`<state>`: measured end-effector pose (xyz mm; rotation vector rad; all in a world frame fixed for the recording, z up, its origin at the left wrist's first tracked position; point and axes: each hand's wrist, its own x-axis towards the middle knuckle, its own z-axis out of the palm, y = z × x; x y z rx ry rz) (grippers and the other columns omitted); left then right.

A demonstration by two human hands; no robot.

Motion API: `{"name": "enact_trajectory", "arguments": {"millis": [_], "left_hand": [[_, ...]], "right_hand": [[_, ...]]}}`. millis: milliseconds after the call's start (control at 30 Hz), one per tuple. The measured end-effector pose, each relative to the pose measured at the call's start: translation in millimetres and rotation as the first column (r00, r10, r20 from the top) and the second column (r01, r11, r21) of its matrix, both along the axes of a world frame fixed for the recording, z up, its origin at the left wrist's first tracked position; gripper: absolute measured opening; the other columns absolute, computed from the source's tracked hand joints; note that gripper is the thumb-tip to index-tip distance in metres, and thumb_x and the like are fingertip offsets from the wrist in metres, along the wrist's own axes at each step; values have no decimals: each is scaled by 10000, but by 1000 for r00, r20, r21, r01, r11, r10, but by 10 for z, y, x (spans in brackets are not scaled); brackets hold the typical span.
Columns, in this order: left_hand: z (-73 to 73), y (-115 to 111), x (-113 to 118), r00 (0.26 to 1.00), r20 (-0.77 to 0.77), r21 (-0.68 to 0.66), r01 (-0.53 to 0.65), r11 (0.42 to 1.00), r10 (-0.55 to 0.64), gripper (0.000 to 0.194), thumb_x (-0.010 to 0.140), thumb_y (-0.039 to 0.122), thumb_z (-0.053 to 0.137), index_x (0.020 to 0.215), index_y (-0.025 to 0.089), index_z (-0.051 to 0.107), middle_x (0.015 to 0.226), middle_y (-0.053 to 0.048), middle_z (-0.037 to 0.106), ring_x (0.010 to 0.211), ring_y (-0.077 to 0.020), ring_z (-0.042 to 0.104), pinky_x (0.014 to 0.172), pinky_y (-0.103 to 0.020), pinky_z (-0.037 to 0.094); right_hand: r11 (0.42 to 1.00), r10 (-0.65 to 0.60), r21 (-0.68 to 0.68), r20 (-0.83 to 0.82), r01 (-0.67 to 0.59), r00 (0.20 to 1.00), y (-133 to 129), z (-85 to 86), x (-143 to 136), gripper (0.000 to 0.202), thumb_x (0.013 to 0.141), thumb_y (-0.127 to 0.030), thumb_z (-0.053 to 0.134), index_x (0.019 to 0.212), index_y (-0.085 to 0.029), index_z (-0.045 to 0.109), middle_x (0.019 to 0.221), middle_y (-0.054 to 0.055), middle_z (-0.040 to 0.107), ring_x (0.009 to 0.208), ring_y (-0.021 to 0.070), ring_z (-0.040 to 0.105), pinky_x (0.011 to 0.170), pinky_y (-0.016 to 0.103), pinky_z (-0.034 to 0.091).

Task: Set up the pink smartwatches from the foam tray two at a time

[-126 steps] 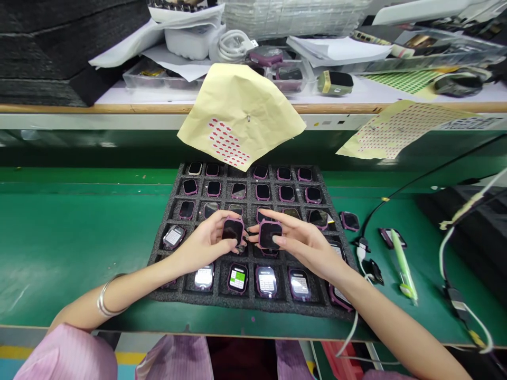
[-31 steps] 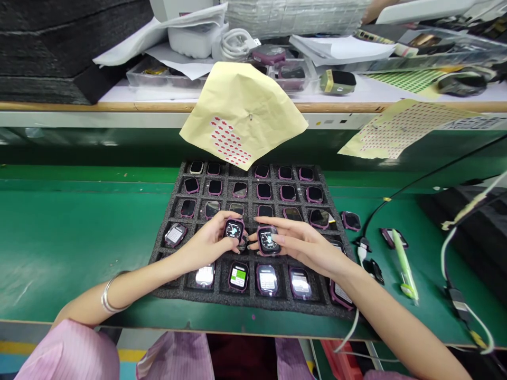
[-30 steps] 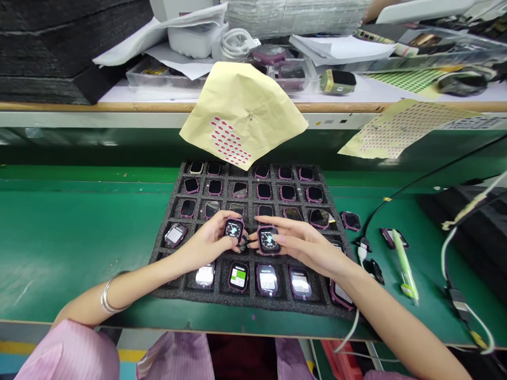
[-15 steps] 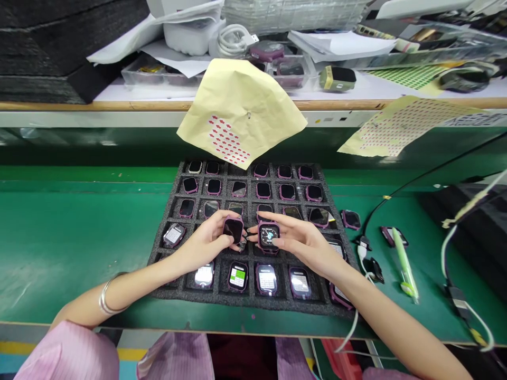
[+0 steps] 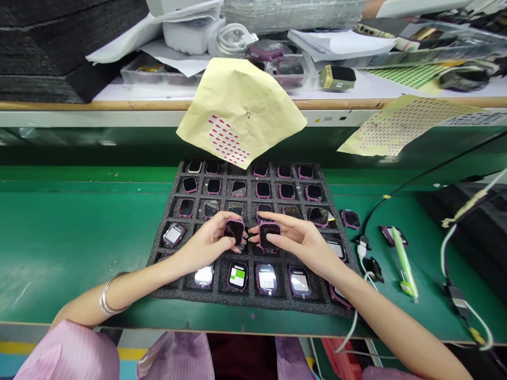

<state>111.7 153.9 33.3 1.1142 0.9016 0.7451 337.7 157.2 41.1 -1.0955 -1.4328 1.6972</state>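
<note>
My left hand (image 5: 212,240) is closed on a purple-framed watch (image 5: 234,230) with a dark screen. Beside it, my right hand (image 5: 299,237) grips another purple watch (image 5: 270,232), its thumb on the glass; that screen is dark too. Both watches are held over a black foam tray (image 5: 253,254), a small gap between them. Rows of purple watch bodies sit in the tray's compartments. In the front row several screens are lit, one of them showing green and white (image 5: 238,276). My hands and forearms hide some compartments.
Right of the tray lie a loose watch (image 5: 350,218), a green pen-like tool (image 5: 404,264) and cables (image 5: 447,253). A yellow sheet (image 5: 241,111) hangs from the cluttered shelf's edge (image 5: 138,105) above the tray's back. Black foam blocks (image 5: 471,221) stand far right.
The screen of the watch in my right hand has gone from a lit clock face to dark. My hands have barely moved.
</note>
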Motion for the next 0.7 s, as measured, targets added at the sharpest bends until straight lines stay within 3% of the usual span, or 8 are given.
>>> {"name": "enact_trajectory", "arguments": {"millis": [100, 200, 333, 433, 533, 600, 700], "left_hand": [[-8, 2, -13, 998, -49, 26, 39, 999, -38, 388, 783, 106, 517, 1158, 182, 448, 993, -48, 578, 923, -192, 608, 770, -358, 564], [-6, -9, -36, 963, -239, 152, 163, 975, -124, 370, 810, 133, 513, 1169, 194, 444, 1010, -57, 607, 938, -202, 601, 825, -381, 524], [-36, -58, -77, 804, -573, 291, 381, 878, -159, 333, 829, 180, 516, 1153, 209, 443, 1035, -76, 617, 915, -231, 608, 837, -403, 483], [-112, -106, -132, 714, -695, 339, 431, 837, -86, 307, 834, 180, 484, 1133, 220, 423, 1000, -73, 599, 870, -241, 616, 773, -389, 483], [-186, -145, -204, 681, -732, 370, 440, 818, -35, 259, 848, 170, 441, 1098, 228, 407, 1003, -75, 594, 912, -251, 621, 789, -389, 471], [-210, -165, -245, 656, -753, 349, 462, 815, -49, 215, 862, 190, 427, 1071, 233, 410, 1017, -72, 597, 921, -252, 627, 796, -386, 466], [-202, -188, -272, 630, -764, 297, 533, 792, -138, 195, 845, 198, 448, 1036, 238, 437, 1002, -54, 617, 878, -238, 635, 774, -358, 469]], "right_hand": [[1000, -7, -12, 5, 7, 1000, -11, -3, -12, 488, 844, -349, 687, 1288, -198, 552, 1098, 92, 704, 997, 265, 682, 955, 471, 511], [999, 19, -27, -26, -20, 999, -15, -1, -15, 536, 822, -352, 710, 1304, -201, 530, 1126, 105, 686, 1025, 278, 669, 955, 491, 505], [997, 77, -7, -82, -78, 994, 37, 13, 115, 707, 743, -281, 787, 1363, -202, 456, 1154, 112, 662, 1082, 271, 638, 984, 478, 482], [996, -54, 70, -15, 55, 998, 25, 39, 404, 712, 750, -268, 779, 1374, -200, 444, 1095, 104, 674, 1020, 251, 663, 936, 431, 514], [971, -197, 164, 148, 173, 969, -199, 76, 795, 657, 773, -286, 757, 1358, -216, 466, 979, 72, 678, 814, 219, 700, 708, 335, 582], [964, -202, 230, 308, 133, 930, -470, 94, 1018, 571, 749, -293, 774, 1272, -222, 559, 887, 44, 671, 680, 182, 671, 580, 274, 556], [972, -114, 234, 473, 1, 874, -910, 79, 1229, 487, 688, -317, 816, 1144, -236, 667, 815, 26, 670, 603, 155, 607, 527, 247, 518]]}}
